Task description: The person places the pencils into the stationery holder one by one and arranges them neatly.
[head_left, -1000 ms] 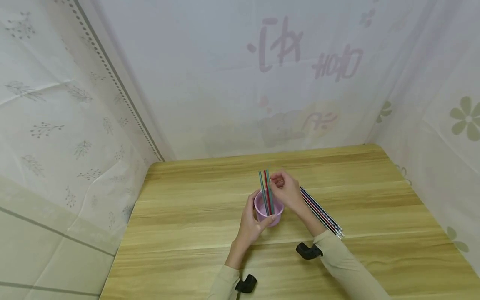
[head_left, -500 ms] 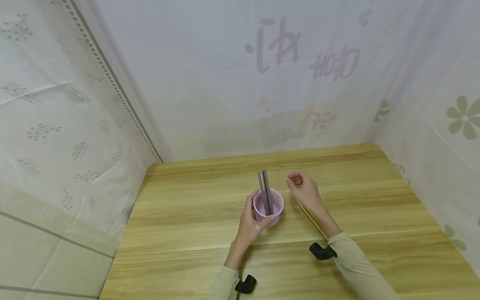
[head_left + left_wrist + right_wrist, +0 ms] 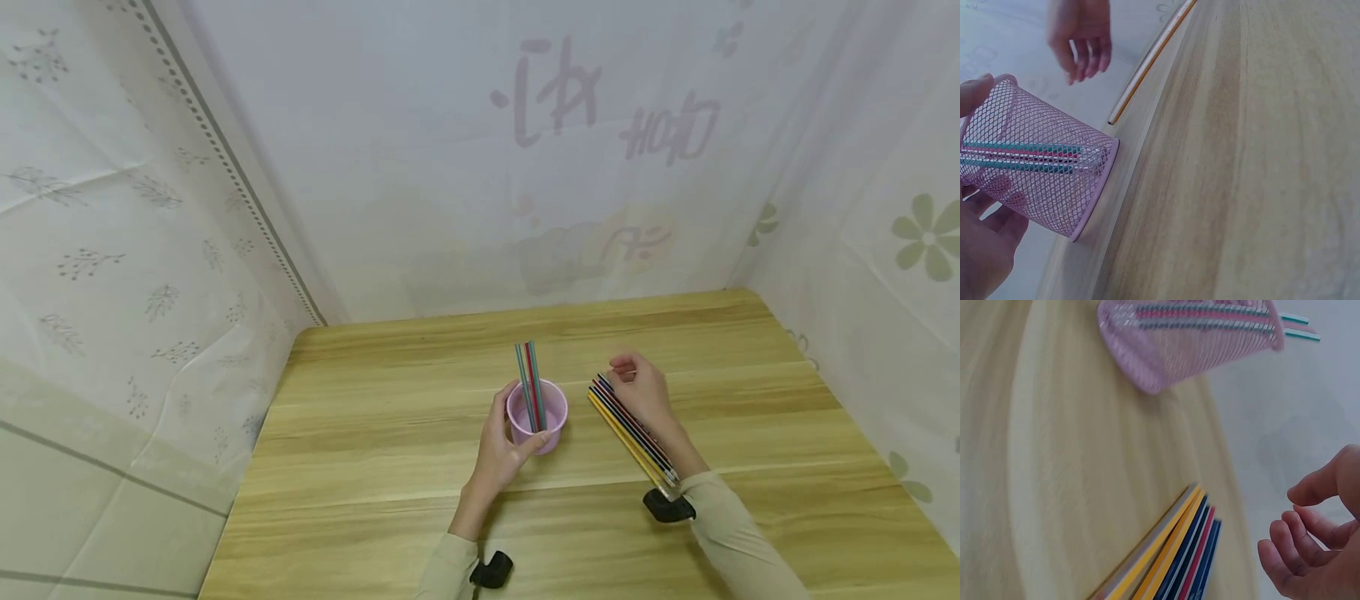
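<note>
My left hand (image 3: 497, 452) grips a pink mesh pencil cup (image 3: 557, 410), its thumb at the near side of the rim. The cup stands upright on the table. Several pencils (image 3: 535, 387), green and red, lean inside it; their lower ends show through the mesh (image 3: 1054, 195) in the left wrist view. My right hand (image 3: 647, 393) hovers over the far end of a bundle of pencils (image 3: 628, 433) lying to the right of the cup. Its fingers are loosely bent with nothing between them, as the right wrist view of the hand (image 3: 1325, 570) shows. The bundle has yellow, dark blue and red pencils.
A wood-grain table (image 3: 360, 467) carries everything. Patterned pale curtains (image 3: 420, 167) stand behind it and at both sides. Black wrist cameras (image 3: 492, 570) are strapped on both forearms, the right one close to the near ends of the loose pencils.
My right hand has moved right, away from the cup, to above the loose pencils. The cup, its pencils and my left hand have stayed in place.
</note>
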Available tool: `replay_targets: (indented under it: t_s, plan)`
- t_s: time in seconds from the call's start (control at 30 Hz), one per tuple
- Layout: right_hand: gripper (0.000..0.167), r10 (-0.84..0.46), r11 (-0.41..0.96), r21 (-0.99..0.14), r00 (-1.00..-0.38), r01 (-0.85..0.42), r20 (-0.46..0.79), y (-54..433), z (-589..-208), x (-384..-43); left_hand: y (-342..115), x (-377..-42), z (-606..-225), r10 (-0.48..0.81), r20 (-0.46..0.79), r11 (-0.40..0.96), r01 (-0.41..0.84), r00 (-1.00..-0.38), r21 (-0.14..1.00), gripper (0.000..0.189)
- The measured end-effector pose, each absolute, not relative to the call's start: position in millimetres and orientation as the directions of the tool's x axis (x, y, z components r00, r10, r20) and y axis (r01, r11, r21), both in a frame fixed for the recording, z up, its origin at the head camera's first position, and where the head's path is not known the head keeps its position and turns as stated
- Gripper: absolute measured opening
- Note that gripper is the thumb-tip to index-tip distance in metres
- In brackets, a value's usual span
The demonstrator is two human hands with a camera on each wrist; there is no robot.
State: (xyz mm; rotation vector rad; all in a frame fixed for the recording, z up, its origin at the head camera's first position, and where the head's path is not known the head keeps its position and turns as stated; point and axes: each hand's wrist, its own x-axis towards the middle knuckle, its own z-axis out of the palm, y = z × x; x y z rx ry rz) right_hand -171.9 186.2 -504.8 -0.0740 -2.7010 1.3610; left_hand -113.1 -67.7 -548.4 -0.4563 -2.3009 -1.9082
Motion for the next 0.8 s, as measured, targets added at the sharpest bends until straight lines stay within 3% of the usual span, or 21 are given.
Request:
replay_targets:
  t_s: [0.3,0.5,0.8]
  plan:
    - [0.025,0.031,0.676,-0.737,-0.999,-0.006,0.037,202.2,-516.4,-163.4,-67.7,-102.2,-516.0,0.172,0.266,0.140,0.291,-0.948,0.946,0.087]
    - [0.023,0.012,0.733,-0.680,-1.000,0.001,0.012,206.3,-524.2,-160.8,-66.5,-110.6,-543.6,0.151,0.284,0.153,0.306,-0.947,0.939,0.090]
    - [0.022,-0.002,0.768,-0.639,-0.996,0.053,-0.085,209.9,-528.5,-165.0,-68.7,-112.3,-548.0,0.157,0.295,0.153,0.319,-0.942,0.935,0.088]
